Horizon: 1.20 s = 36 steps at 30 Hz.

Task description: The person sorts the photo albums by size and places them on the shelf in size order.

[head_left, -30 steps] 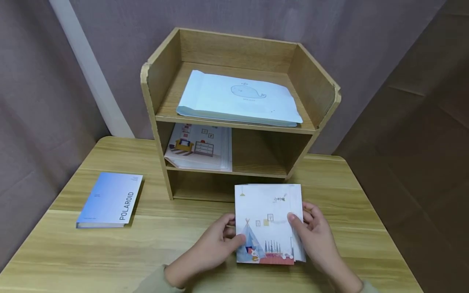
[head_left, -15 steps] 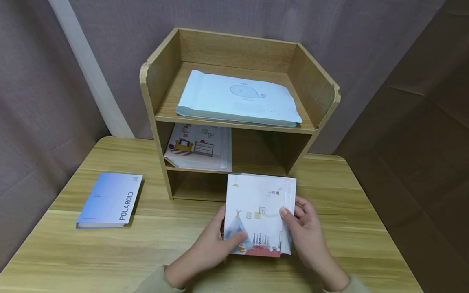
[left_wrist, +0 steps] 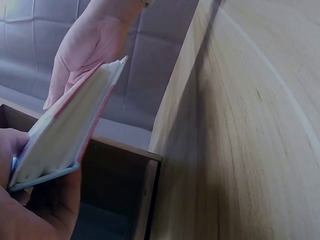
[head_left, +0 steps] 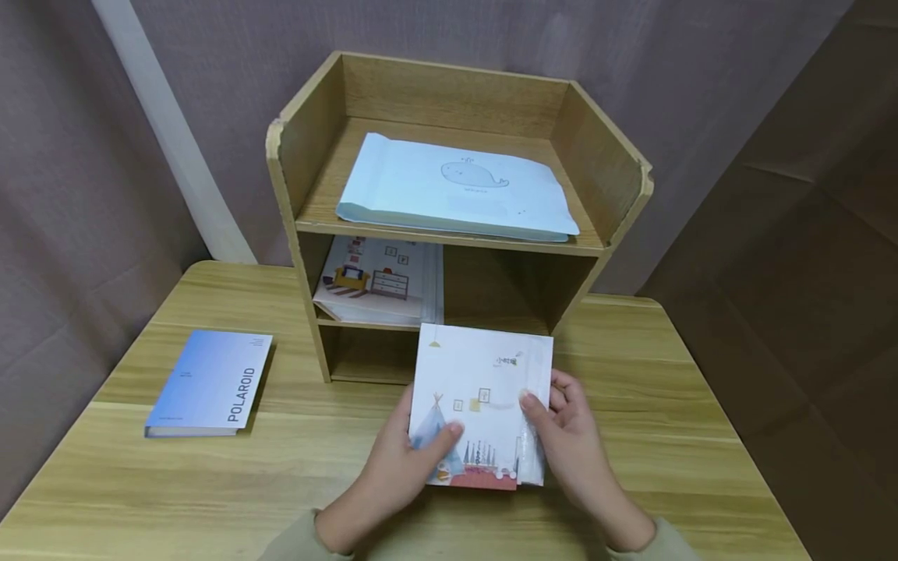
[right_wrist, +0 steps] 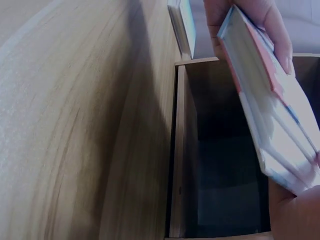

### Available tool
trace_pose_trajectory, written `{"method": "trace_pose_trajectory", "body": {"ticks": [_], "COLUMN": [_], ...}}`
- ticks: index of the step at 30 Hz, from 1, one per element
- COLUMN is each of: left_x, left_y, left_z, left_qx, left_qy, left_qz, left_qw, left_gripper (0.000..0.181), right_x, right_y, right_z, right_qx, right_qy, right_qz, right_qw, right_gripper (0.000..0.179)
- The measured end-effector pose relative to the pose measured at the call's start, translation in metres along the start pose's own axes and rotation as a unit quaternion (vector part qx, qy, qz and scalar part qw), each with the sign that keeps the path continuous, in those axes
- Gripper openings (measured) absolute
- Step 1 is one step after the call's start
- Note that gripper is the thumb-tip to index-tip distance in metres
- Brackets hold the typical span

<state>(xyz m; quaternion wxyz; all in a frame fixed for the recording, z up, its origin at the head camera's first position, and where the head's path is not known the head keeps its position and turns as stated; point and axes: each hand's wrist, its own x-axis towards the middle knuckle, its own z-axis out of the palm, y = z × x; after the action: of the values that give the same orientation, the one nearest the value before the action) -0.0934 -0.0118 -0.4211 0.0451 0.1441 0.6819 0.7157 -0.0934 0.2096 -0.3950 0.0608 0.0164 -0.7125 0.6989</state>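
In the head view a square white photo album (head_left: 480,374) with a tent drawing is held up in front of the shelf's lower part. My left hand (head_left: 396,456) grips its left side, thumb on the front cover. At the right side my right hand (head_left: 575,444) pinches it, thumb over the clear sleeve edge and the other fingers partly hidden behind. The left wrist view looks at the page block of the album (left_wrist: 67,122), raised off the table. Its red lower cover edge also shows in the right wrist view, between both hands.
A wooden shelf (head_left: 459,248) stands at the back of the table. A whale-print album (head_left: 456,187) lies on its top level, another illustrated album (head_left: 382,280) on the middle level at left. A blue POLAROID album (head_left: 206,382) lies on the table's left.
Both hands have carried the white album leftward and slightly up, toward the shelf. My left thumb now sits further in on its cover. The other albums have stayed put.
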Motion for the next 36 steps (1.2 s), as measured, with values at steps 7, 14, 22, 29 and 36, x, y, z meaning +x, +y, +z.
{"method": "trace_pose_trajectory", "body": {"ticks": [7, 14, 22, 29, 36], "left_x": [0.000, 0.003, 0.009, 0.015, 0.018], "left_y": [0.005, 0.010, 0.014, 0.021, 0.037], "left_z": [-0.001, -0.002, -0.007, -0.012, -0.012], "left_qx": [-0.003, -0.015, -0.027, -0.039, -0.022], "left_qy": [0.035, 0.055, 0.077, 0.088, 0.098], "left_qz": [-0.017, -0.026, 0.001, 0.019, -0.001], "left_qw": [0.9992, 0.9981, 0.9966, 0.9952, 0.9950], "left_gripper": [0.053, 0.051, 0.050, 0.047, 0.052], "right_x": [0.000, -0.002, -0.006, -0.010, -0.011], "right_y": [-0.001, -0.001, 0.003, 0.010, 0.013], "right_z": [0.000, 0.000, -0.001, 0.000, 0.002], "right_qx": [0.000, 0.005, -0.007, -0.021, -0.043], "right_qy": [-0.021, -0.041, -0.084, -0.139, -0.153], "right_qz": [0.021, 0.030, 0.028, -0.009, -0.017], "right_qw": [0.9996, 0.9987, 0.9961, 0.9900, 0.9872], "right_gripper": [0.050, 0.055, 0.057, 0.063, 0.081]}}
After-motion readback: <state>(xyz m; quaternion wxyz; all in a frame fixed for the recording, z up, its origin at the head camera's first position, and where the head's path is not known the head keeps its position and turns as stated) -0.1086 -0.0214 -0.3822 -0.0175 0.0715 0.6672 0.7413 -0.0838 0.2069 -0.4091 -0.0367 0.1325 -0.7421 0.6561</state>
